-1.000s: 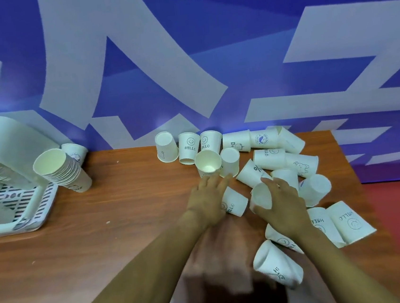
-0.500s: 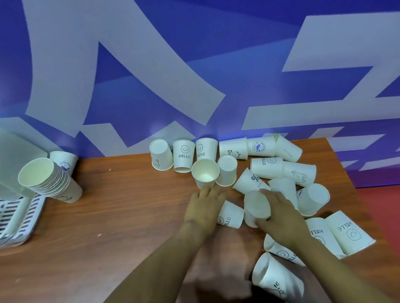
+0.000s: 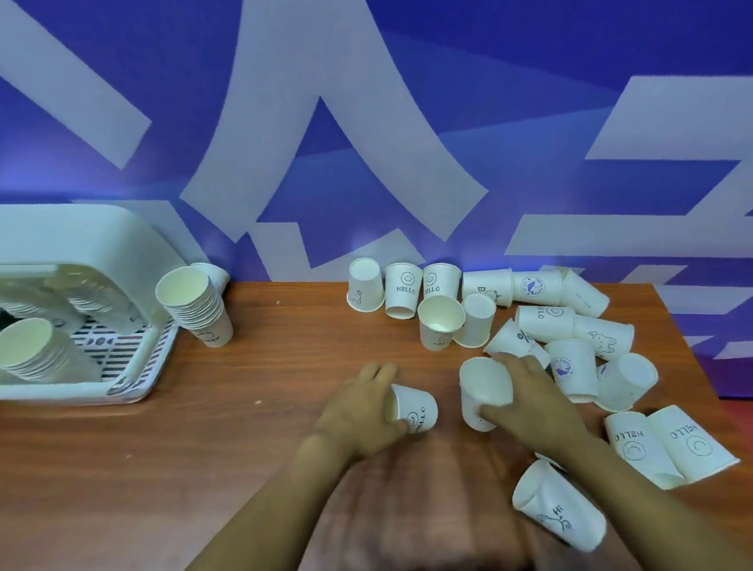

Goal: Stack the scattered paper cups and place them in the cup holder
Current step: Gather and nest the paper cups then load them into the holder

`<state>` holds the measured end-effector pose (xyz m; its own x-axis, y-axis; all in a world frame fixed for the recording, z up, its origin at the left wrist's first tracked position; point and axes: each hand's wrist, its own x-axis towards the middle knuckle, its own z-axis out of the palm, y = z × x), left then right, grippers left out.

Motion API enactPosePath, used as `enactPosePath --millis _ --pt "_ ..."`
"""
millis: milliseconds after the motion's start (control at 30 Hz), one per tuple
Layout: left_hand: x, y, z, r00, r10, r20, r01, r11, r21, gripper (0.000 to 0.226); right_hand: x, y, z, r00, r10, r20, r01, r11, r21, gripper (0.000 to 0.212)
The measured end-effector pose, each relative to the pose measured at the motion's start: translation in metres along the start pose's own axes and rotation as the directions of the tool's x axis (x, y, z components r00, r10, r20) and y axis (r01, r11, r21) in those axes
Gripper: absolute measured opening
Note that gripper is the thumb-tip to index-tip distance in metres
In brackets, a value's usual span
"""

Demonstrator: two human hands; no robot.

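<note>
Now we hold two cups | left hand (image 3: 362, 414) grips a small white paper cup with HELLO (image 3: 413, 409) | right hand (image 3: 528, 402) grips a plain white paper cup (image 3: 485, 387), both near the middle of the brown wooden table (image 3: 152, 471) | cups are light and squashy, so we hold the sides softly | white plastic cup holder (image 3: 37, 256) sits far left.

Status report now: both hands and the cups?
Left hand grips HELLO cup. Right hand grips plain cup. Nothing between them.

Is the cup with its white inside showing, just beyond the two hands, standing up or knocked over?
Standing upright. The open cup rests on its base on the table, its round mouth facing up, and it looks empty inside.
</note>
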<state>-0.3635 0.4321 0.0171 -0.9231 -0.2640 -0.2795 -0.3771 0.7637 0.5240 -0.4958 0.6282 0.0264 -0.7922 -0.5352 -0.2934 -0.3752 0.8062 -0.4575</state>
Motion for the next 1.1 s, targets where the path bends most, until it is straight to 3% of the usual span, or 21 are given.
enactPosePath --millis 300,567,800,1100 --pt "-0.064 -0.039 -0.054 0.974 -0.135 -0.181 0.125 0.99 -0.065 0.072 -0.014 -0.058 0.025 0.994 -0.107 0.032 0.102 0.987 0.125 0.072" --pt "-0.079 -0.074 -0.074 0.993 -0.081 -0.083 0.076 0.995 -0.058 0.06 -0.032 -0.11 0.036 0.997 -0.066 -0.036 0.07 0.989 0.127 0.063" --pt "-0.119 -0.179 -0.143 0.991 -0.019 -0.132 0.016 1.0 -0.025 0.059 -0.046 -0.228 0.096 0.996 -0.064 -0.061 0.071 0.992 0.109 0.068" --pt "-0.173 -0.312 -0.22 0.98 -0.048 -0.195 0.038 0.998 -0.057 0.066 -0.044 -0.393 0.161 0.985 -0.164 -0.05 0.166 0.985 0.04 0.062"
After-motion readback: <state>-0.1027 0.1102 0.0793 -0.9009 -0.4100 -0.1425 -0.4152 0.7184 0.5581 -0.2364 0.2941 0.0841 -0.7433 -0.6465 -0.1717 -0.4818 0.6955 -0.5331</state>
